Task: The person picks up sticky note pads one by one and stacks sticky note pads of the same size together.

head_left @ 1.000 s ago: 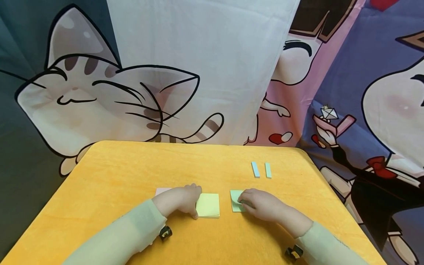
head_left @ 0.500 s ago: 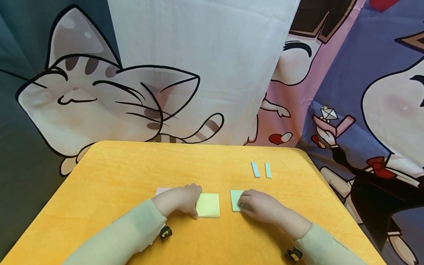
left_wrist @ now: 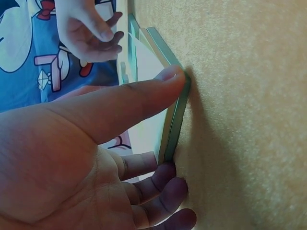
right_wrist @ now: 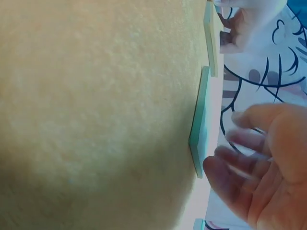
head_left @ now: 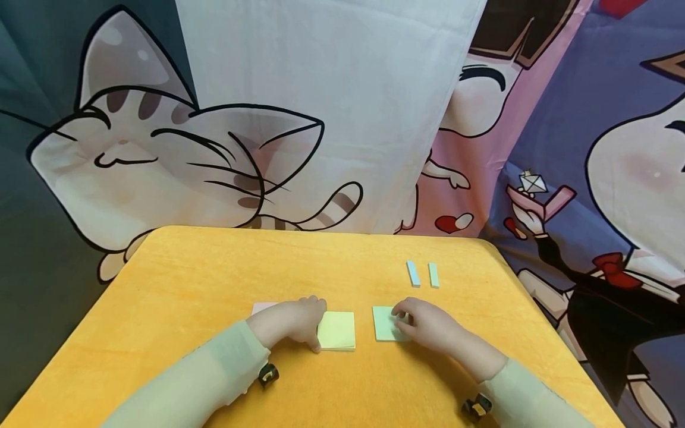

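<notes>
Steadiness seems why the left hand (head_left: 297, 323) grips the yellow pad (head_left: 338, 330) at lower centre — I see the right hand (head_left: 426, 323) holding nothing, loosely parted above the green pad (head_left: 383, 324) to its right.

The person wears long, plain sleeves of pale grey-green cloth, lightly creased: the left sleeve (head_left: 200, 371) and the right sleeve (head_left: 532, 392) each stop near the wrist. Below them sit two small, boxy black units — the left unit (head_left: 268, 375) and the right unit (head_left: 475, 408), both with yellowish patches. The left hand (head_left: 297, 321) and right hand (head_left: 428, 326) are bare.
</notes>
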